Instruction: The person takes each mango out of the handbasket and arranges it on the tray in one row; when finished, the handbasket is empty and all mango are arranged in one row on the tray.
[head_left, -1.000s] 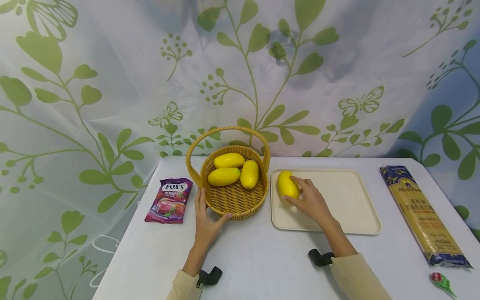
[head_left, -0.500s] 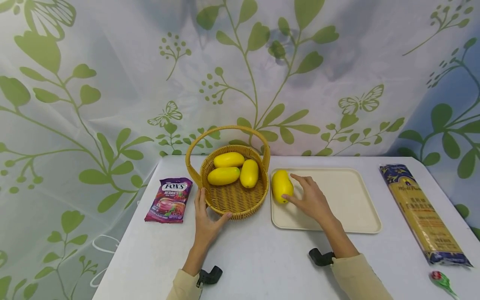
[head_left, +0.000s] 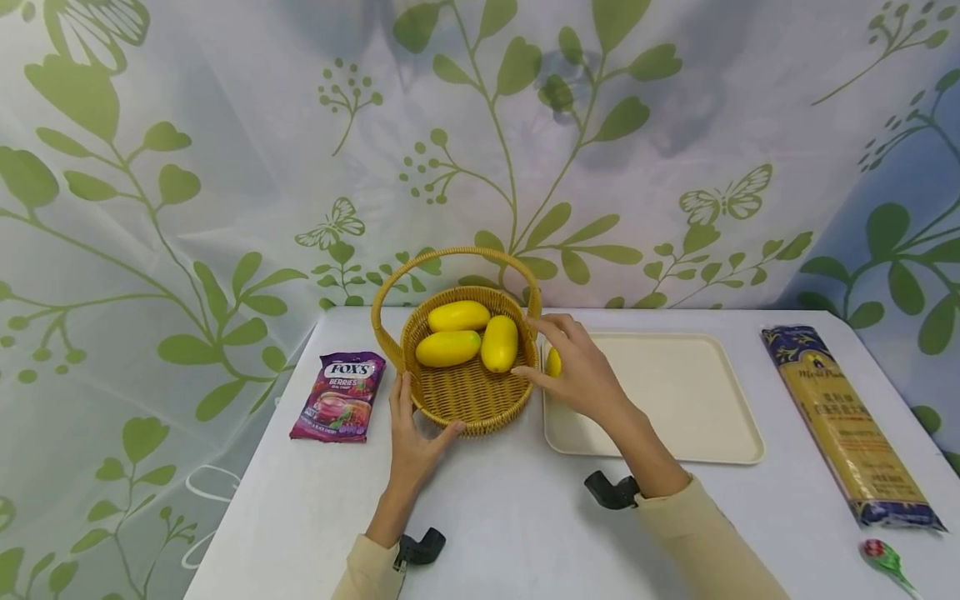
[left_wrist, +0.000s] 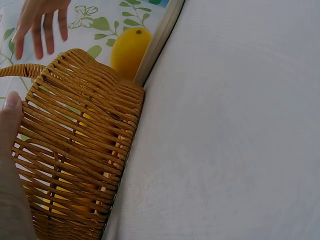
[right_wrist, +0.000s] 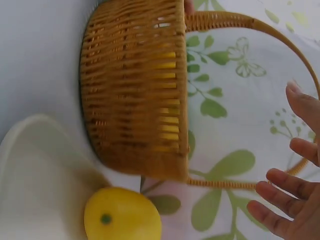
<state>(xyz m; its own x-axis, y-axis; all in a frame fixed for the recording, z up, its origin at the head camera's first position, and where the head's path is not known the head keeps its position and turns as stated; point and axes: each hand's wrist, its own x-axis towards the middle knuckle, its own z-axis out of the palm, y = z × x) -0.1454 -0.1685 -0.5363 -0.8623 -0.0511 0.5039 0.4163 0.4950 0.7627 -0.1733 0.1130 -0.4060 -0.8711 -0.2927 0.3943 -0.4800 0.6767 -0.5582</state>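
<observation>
A round wicker basket [head_left: 468,404] with a tall arched handle holds several yellow oblong fruits [head_left: 460,316]. My left hand [head_left: 414,446] rests on its near-left side, fingers straight along the wall and thumb at the rim. Over the basket's right rim hovers my right hand [head_left: 581,367], fingers spread with nothing between them. Another yellow fruit [right_wrist: 122,215] lies at the left end of the beige tray [head_left: 675,392], mostly hidden behind the right hand in the head view. The right wrist view shows the right hand's loose fingers apart from the basket wall.
Left of the basket lies a purple candy bag [head_left: 339,397]. A long pack of noodles [head_left: 851,425] is right of the tray, and a wrapped lollipop [head_left: 888,562] sits near the front right. Behind the white table [head_left: 525,508] hangs a leaf-patterned curtain [head_left: 247,125].
The fruit on the tray shifted left to the tray's edge. My right hand then came off it and moved left over the basket's rim. My left hand stayed at the basket.
</observation>
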